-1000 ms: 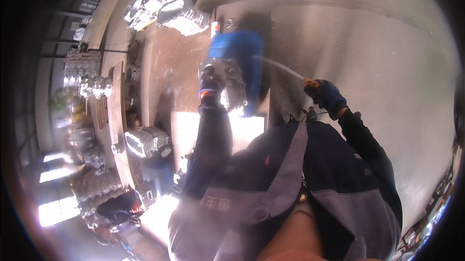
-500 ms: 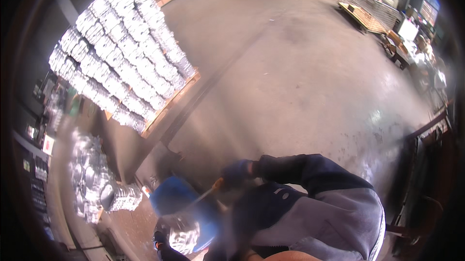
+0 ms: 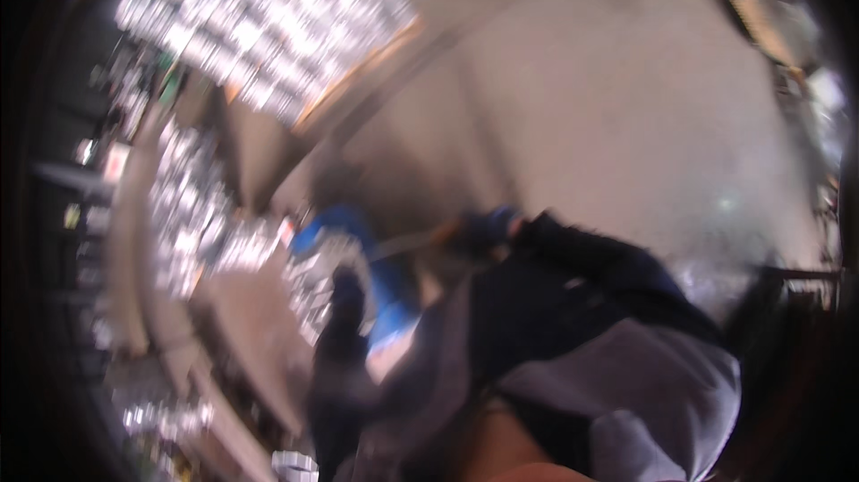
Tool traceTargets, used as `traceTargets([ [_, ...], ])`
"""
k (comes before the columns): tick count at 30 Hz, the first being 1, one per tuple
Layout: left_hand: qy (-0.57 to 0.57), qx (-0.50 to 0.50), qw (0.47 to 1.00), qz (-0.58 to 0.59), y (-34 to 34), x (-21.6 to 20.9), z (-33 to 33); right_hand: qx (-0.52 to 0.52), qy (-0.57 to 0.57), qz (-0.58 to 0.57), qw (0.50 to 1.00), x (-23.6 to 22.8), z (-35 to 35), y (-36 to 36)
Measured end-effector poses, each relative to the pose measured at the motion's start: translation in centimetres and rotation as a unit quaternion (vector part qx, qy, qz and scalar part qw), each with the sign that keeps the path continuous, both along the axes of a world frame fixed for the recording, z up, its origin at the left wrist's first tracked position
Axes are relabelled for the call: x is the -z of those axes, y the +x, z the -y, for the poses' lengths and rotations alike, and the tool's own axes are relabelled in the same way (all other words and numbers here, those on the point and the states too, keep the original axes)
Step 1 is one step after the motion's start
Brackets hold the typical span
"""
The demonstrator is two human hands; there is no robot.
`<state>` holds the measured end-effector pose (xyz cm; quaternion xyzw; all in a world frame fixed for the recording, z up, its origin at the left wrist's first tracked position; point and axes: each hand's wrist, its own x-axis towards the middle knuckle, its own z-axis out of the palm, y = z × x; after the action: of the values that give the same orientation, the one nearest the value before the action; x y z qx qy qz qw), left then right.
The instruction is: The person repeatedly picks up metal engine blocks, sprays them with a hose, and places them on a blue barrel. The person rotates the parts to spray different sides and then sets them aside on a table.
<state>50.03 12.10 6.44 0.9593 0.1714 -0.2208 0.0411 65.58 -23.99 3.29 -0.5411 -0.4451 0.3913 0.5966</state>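
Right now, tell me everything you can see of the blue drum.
The blue drum has a curved surface that looks like plastic; motion blur hides finer detail. It shows above and right of a silvery metal part, which covers much of it and seems to rest on it. The left hand is at that part. A thin tool shaft reaches toward the drum from the right. Whether it stands or lies, I cannot tell.

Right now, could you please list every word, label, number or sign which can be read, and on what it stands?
No text can be read; the view is blurred.
White panel with a red patch, far left: too blurred.
Pale mark on the navy-and-grey jacket: too blurred.
Silvery metal part at the left hand: no readable lettering.
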Motion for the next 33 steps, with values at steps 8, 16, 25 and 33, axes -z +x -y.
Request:
traceTargets([
  [8, -0.02, -0.111, 0.992, 0.048, 3.7, -1.1, 3.4, 0.158, -0.359, -0.104, 0.914, -3.7, -0.6, -0.9],
  [16, -0.02, -0.131, 0.99, 0.043, 3.5, -1.3, 4.0, 0.107, -0.39, -0.13, 0.905, -2.5, -2.3, -1.3],
  [25, -0.013, -0.138, 0.99, 0.04, 2.8, -1.3, 4.0, 0.088, -0.389, -0.11, 0.911, -4.5, -3.2, -1.8],
  [33, 0.012, -0.128, 0.991, 0.03, 4.8, -1.8, 3.3, 0.072, -0.397, -0.104, 0.909, -4.8, -4.0, -2.2],
])
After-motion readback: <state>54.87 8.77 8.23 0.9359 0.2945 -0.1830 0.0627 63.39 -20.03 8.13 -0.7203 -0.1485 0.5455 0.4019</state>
